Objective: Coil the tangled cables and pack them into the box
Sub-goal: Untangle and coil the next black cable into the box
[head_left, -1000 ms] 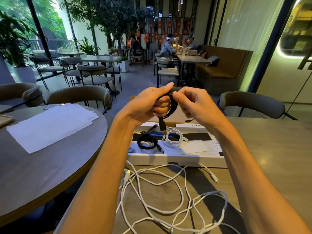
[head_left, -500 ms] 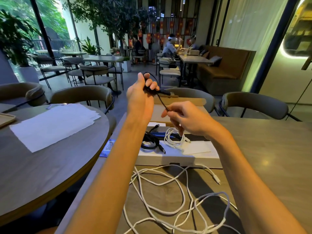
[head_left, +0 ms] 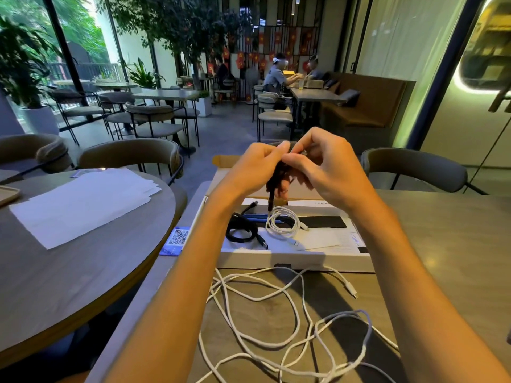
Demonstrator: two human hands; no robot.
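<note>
Hands: both are up over the box. The left hand [head_left: 257, 170] and right hand [head_left: 329, 170] meet around a thin black rubbery cable [head_left: 272, 189]. The fingers [head_left: 280, 150] are curled and pinching it, and its stiff plug end dangles straight down.
Box: the shallow white cardboard box [head_left: 276, 257] sits open on the matte grey-brown table [head_left: 442, 239], just beyond the loose pile.
Already packed: a glossy black cable wound in a neat ring [head_left: 241, 234] and a white cable in a loose round coil [head_left: 282, 223] lie inside, side by side.
In hand: the black one looks mid-wind, though the hands hide how many loops are formed.
Left to do: a sprawl of thin white cords [head_left: 276, 313] lies tangled on the table in front of the box, uncoiled, with its loops crossing. A small white plug [head_left: 351, 290] lies free near the box wall.
Progress: roughly the middle, with two in, one being wound and the tangle untouched.
Texture: the cords are smooth and limp, the box walls crisp and flat, and the table dull with a faint grain.
Beside: flat white paper sheets [head_left: 83, 200] lie on the round table to the left.
</note>
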